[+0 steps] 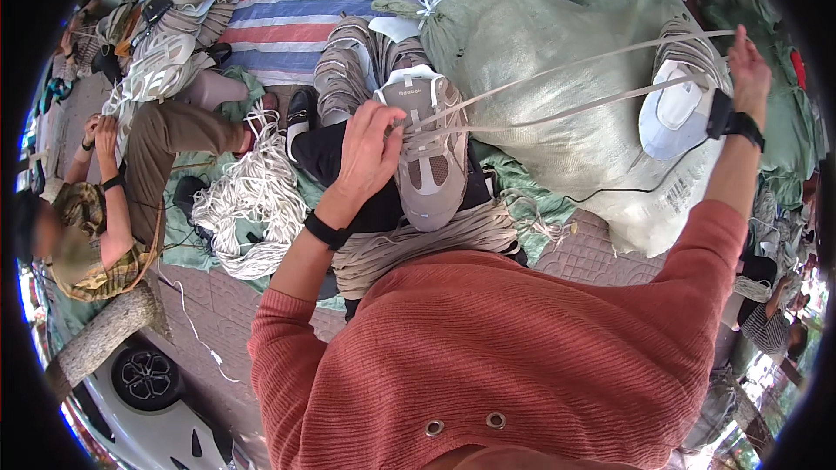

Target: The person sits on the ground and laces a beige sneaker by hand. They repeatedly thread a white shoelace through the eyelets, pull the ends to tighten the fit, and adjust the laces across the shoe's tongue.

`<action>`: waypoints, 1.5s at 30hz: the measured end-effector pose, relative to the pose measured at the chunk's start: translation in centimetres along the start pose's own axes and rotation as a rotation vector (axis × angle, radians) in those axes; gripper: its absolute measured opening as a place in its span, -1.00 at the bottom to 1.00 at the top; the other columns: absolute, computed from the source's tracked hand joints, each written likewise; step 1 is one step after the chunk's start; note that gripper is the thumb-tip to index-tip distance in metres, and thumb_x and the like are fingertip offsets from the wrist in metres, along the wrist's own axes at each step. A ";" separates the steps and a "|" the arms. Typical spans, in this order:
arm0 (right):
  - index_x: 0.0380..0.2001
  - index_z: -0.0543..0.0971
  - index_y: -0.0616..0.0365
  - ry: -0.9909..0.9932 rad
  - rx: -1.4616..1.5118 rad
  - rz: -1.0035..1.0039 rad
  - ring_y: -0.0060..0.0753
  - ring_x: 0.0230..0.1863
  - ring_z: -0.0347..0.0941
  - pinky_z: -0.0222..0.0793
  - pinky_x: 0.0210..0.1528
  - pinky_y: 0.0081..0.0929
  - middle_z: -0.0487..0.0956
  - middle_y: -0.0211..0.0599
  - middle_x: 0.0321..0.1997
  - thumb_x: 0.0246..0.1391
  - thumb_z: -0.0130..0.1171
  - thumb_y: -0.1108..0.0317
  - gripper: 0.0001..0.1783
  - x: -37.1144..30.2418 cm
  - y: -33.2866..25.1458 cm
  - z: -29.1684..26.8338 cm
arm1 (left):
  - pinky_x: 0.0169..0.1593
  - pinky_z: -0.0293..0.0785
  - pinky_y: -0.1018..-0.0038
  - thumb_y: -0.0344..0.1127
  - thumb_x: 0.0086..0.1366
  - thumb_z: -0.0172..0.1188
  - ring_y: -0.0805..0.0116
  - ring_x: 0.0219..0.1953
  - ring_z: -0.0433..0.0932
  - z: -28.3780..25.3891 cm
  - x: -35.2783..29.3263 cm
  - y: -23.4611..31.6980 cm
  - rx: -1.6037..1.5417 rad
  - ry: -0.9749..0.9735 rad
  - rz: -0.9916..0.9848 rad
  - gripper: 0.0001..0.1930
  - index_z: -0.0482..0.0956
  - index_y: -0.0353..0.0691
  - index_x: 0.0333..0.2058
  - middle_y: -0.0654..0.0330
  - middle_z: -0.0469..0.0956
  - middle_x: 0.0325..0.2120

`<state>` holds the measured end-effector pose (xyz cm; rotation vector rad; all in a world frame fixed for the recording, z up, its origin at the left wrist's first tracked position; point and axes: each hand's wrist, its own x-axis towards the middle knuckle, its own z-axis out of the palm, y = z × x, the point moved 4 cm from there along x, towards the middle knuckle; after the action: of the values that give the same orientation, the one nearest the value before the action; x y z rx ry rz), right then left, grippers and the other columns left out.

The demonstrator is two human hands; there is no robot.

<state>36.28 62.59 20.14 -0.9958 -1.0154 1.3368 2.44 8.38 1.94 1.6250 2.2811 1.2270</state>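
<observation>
A grey-beige shoe upper (431,178) lies over my lap, its toe toward me. My left hand (373,146) is closed at its left edge, fingertips and thumb gripping near the lace holes. A long beige shoelace (575,69) runs from the upper to the right as two stretched strands. Far out at the right, my raised right hand (749,74) is closed on the shoelace. A bundle of flat beige laces (418,248) lies across my lap below the toe.
A white-green sack (540,78) bulges ahead, with a stack of shoe uppers (679,104) on its right side. Tangled white laces (252,200) lie at left. Further left a co-worker (96,209) sits with uppers. A striped sheet (296,8) lies beyond. A car (148,400) stands lower left.
</observation>
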 end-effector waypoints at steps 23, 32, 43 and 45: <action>-0.33 0.53 0.12 -1.653 -1.084 -0.581 -0.04 -0.11 0.45 0.30 -0.13 -0.15 0.47 -0.22 -0.25 0.04 0.21 0.28 -0.82 -38.4 23.4 20.9 | -0.22 0.38 0.27 -0.54 0.08 0.20 0.05 -0.26 0.43 0.3 -0.6 0.7 0.104 -0.136 0.133 -0.83 0.44 -0.24 -0.33 0.10 0.38 -0.32; -0.44 0.52 0.22 -1.733 -1.048 -0.398 0.03 -0.21 0.45 0.32 -0.22 -0.15 0.48 -0.12 -0.34 0.00 0.20 0.18 -0.72 -37.3 25.8 21.6 | -0.14 0.46 0.30 -0.56 0.07 0.25 0.01 -0.20 0.48 -1.4 -1.1 -0.1 -0.140 -0.184 -0.049 -0.77 0.46 -0.28 -0.27 0.08 0.43 -0.29; -0.61 0.51 0.24 -1.777 -1.019 -0.232 -0.19 -0.45 0.42 0.25 -0.39 -0.25 0.44 -0.24 -0.58 -0.01 0.25 0.12 -0.63 -37.4 26.5 22.3 | -0.41 0.43 0.19 -0.57 0.10 0.17 -0.02 -0.49 0.49 0.7 -1.3 -1.0 0.067 -0.043 -0.088 -0.81 0.37 -0.26 -0.32 0.03 0.43 -0.46; -0.65 0.52 0.19 -1.720 -0.900 0.017 -0.40 -0.52 0.36 0.20 -0.43 -0.39 0.39 -0.39 -0.65 -0.01 0.25 0.16 -0.66 -37.1 26.6 21.8 | -0.42 0.42 0.17 -0.52 0.12 0.17 -0.03 -0.50 0.49 1.1 -1.4 -0.9 0.124 -0.041 -0.043 -0.78 0.33 -0.22 -0.29 0.03 0.43 -0.48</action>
<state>8.66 25.14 0.28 -0.1455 -3.0511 1.6487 2.91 7.77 0.08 1.6140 2.3976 1.0533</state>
